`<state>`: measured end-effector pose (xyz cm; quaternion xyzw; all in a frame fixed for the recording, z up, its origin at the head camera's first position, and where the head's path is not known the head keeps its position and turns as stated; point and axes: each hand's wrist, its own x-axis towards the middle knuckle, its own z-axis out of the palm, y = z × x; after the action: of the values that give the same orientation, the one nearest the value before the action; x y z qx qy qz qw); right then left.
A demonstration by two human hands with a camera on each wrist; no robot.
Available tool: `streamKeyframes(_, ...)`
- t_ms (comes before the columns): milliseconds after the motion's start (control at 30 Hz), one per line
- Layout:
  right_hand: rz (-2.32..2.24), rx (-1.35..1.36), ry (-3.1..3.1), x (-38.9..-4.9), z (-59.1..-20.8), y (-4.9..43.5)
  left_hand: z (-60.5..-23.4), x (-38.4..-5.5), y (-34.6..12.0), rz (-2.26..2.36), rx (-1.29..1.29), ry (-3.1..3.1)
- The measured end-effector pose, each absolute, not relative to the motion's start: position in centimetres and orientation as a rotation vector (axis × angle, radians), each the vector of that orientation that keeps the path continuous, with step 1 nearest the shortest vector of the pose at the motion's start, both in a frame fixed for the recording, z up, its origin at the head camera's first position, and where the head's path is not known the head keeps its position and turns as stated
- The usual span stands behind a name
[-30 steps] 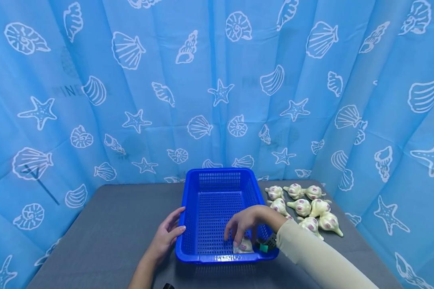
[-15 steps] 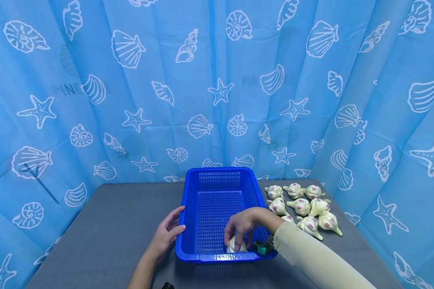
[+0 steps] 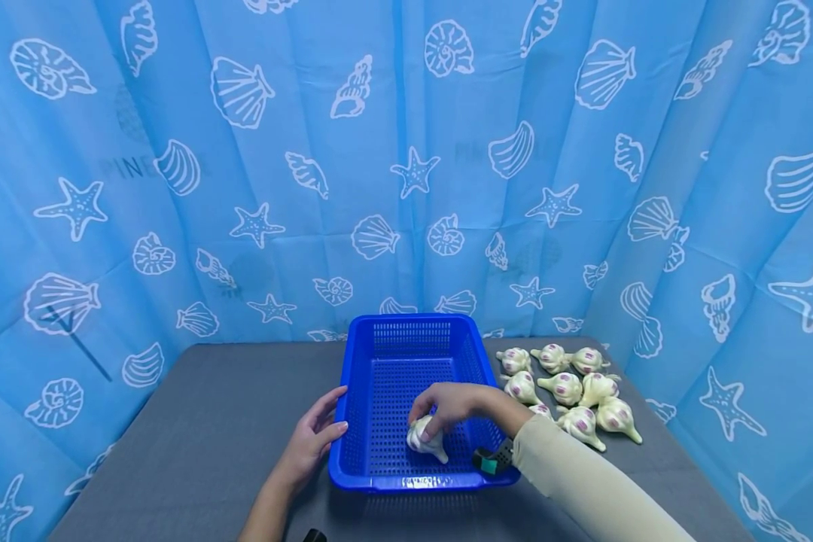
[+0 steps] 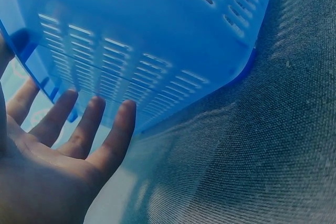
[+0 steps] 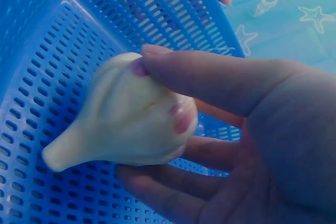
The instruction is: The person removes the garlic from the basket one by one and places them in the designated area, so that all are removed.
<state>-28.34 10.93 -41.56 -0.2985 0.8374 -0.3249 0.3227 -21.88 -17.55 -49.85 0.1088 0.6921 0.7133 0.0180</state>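
Note:
My right hand point(image 3: 450, 403) pinches a garlic bulb point(image 3: 425, 439) inside the blue plastic basket point(image 3: 423, 482), low over its slotted floor. In the right wrist view the thumb point(image 5: 199, 74) lies across the top of the pale, purple-marked bulb, with fingers beneath, and its stem end points away from the palm. At the basket's left side, my left hand point(image 3: 308, 440) holds the rim. The left wrist view shows this hand's fingers point(image 4: 113, 140) against the slotted outer wall, with the thumb up at the rim.
Several more garlic bulbs point(image 3: 562, 388) lie grouped on the grey cloth-covered table point(image 3: 244, 406), right of the basket. A blue shell-patterned curtain point(image 3: 406, 188) hangs behind and around the table. A small black object point(image 3: 315, 535) shows at the bottom edge.
My right hand has closed its fingers around the bulb at the basket's near end and moved it slightly left and away from me. The left hand stays at the rim.

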Motion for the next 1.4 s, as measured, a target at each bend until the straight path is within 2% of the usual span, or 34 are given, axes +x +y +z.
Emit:
streamKeyframes(600,-1.206,-0.838,2.368,-29.9,-40.7,12.9,-49.9,-21.9,-17.5,2.215,0.330,2.165)
streamKeyframes(1400,-1.697,-0.738,2.447,-29.4,-39.8,16.2,-49.9,-21.8,-17.3,2.214,0.313,2.178)
